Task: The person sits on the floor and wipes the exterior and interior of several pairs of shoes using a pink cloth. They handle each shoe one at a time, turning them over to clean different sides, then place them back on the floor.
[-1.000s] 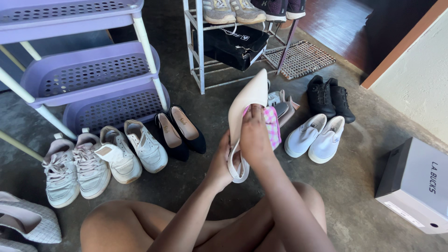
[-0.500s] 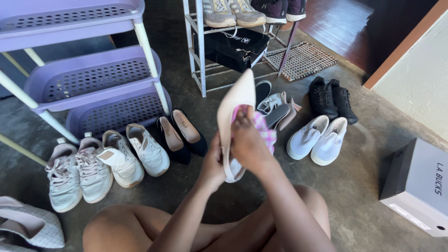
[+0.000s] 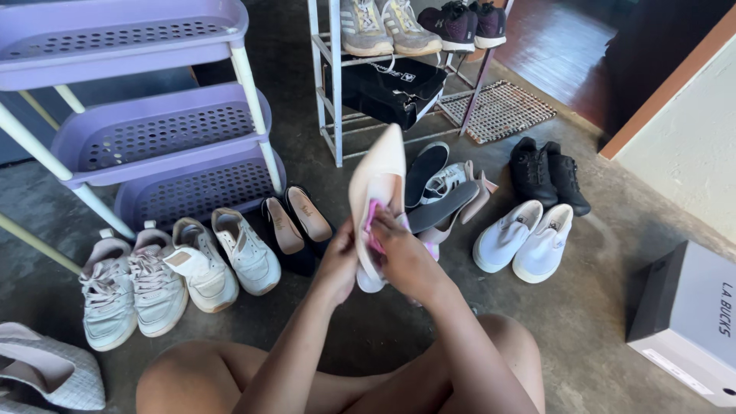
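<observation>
Step in hand, as judged: wiping of cream pointed shoe (image 3: 377, 180), held upright at frame centre. Heel end gripped by left hand (image 3: 340, 264); pink cloth (image 3: 373, 230) pressed against shoe by right hand (image 3: 405, 257) fingers. Next move calls for steady grip, cloth drawn along upper.

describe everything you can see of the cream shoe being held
The cream shoe is a pale, smooth pointed-toe shoe, leather-like, held upright with its toe pointing up and away from the person. The left hand grips its lower end from the left; the right hand presses a pink cloth against its inside. It is raised above the concrete floor, in front of the other shoes. Its heel is hidden.
</observation>
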